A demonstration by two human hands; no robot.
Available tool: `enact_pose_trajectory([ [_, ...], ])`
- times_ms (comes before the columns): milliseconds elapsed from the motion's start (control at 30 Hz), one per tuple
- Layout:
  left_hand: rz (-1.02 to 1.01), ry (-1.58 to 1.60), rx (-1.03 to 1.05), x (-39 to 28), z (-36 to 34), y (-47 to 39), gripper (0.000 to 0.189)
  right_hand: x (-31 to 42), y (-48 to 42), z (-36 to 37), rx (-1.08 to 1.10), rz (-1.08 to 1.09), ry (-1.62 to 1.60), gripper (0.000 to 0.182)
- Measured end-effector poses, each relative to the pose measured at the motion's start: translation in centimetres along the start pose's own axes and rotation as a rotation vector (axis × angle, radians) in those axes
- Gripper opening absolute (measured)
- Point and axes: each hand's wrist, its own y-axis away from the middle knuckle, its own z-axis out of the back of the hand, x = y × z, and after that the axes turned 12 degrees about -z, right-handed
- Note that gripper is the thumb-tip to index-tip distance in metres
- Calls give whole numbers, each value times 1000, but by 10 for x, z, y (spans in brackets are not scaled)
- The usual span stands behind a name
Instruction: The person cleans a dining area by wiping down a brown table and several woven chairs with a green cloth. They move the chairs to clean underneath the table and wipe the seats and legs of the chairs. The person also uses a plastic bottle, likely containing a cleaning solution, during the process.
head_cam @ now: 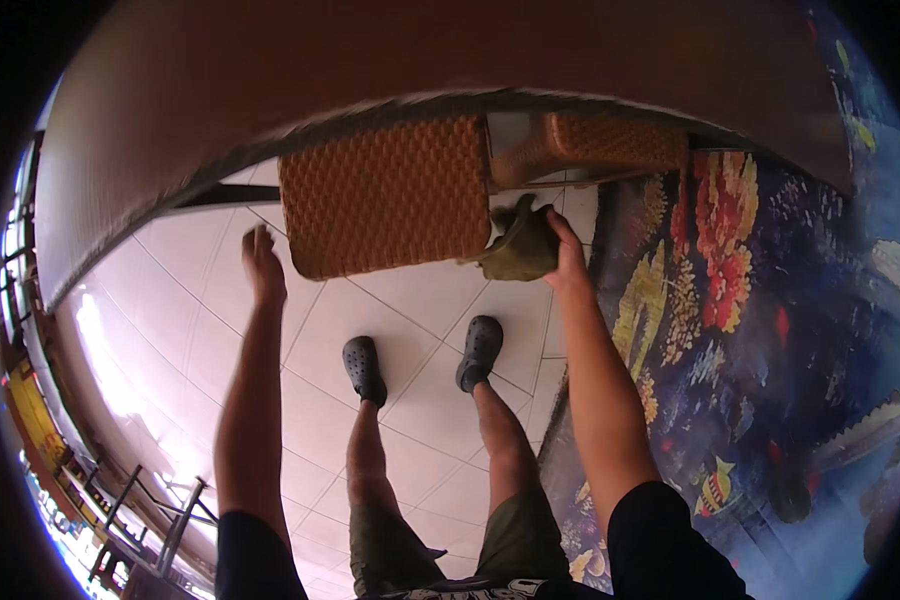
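A green cloth (523,244) hangs bunched in my right hand (566,251), close to the right side of a woven wicker seat (386,199). Off the seat's left edge, my left hand (262,259) is raised with nothing visible in it. Its fingers look partly curled and slightly blurred, so their exact spread is unclear. Part of the wicker seat lies under the edge of a dark brown table (450,52). Behind it to the right stands a second wicker seat (619,142), partly hidden by the tabletop.
White floor tiles (412,315) lie under my feet in dark clogs (364,367). A wall painted with an underwater scene (720,337) rises close on my right. Beneath the table, a dark leg or bar (229,196) reaches the seat. Metal-framed furniture (180,517) stands at lower left.
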Motion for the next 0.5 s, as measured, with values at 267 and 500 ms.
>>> enact_pose_trajectory([
  [267,583,378,453,-69,-54,220,67,117,-25,2,-98,-56,-25,32],
  [500,515,783,-21,-81,-148,139,81,46,17,18,-14,-202,-15,39],
])
